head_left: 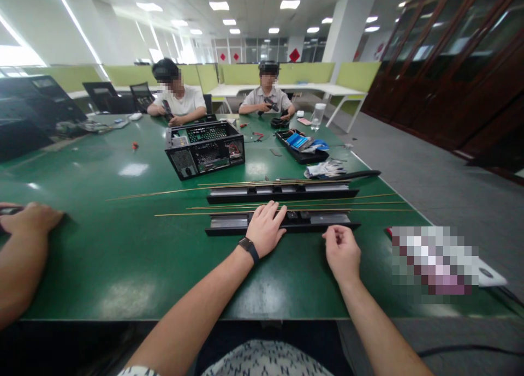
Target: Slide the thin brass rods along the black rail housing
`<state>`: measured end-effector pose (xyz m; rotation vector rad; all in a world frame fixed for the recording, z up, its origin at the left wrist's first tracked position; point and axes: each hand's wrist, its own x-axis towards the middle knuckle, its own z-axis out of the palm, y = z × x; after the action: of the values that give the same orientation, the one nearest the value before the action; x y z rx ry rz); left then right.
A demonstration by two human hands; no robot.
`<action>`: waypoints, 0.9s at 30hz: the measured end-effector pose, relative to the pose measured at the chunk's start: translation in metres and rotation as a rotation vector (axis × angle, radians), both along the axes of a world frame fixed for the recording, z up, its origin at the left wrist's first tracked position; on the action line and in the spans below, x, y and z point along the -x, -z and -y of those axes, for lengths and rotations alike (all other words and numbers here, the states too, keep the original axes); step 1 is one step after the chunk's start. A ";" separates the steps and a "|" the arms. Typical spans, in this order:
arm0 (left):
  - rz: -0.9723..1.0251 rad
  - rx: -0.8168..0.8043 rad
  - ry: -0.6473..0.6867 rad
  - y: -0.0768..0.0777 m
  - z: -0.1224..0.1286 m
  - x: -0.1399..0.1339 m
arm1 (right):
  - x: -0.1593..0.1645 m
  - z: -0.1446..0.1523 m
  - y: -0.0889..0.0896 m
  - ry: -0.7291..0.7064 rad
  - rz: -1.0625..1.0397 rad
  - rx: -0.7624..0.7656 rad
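Observation:
My left hand point(267, 230), with a dark watch on the wrist, lies with fingers spread across the middle of the near black channel-shaped rail point(229, 231). Close to that rail's right end, my right hand point(343, 250) is curled with thumb and fingers together; whatever is in them is hidden. Beyond it, a second black rail point(282, 197) lies roughly parallel. Several thin brass-coloured rods point(372, 196) stretch along and between the two rails, some reaching past their ends. My left fingertips overlap the nearer rods; whether they touch them I cannot tell.
Farther back stand an open black computer case point(204, 149) and a black tray point(309, 156) with blue items. Gloves point(326, 168) and a water bottle point(317, 117) are at right, past a blurred item point(434, 261). Two people sit opposite; another person's hand point(36, 218) is at left.

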<state>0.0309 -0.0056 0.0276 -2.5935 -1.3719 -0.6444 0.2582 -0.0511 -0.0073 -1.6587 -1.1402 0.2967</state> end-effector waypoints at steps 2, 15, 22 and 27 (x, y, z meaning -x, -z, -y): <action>0.026 -0.009 0.000 0.000 0.003 0.004 | -0.002 -0.001 0.002 -0.004 -0.016 0.018; 0.304 -0.116 -0.152 0.024 0.008 0.039 | -0.005 -0.013 -0.005 -0.077 -0.428 -0.046; 0.308 -0.105 -0.165 0.026 0.009 0.042 | -0.011 -0.031 -0.022 -0.076 -0.657 0.118; 0.294 -0.094 -0.164 0.025 0.009 0.042 | -0.003 -0.033 -0.022 -0.174 -0.532 0.154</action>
<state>-0.0106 -0.0147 0.0022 -2.3522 -1.5718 -1.0683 0.2616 -0.0178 0.0147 -1.4840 -0.8678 0.8980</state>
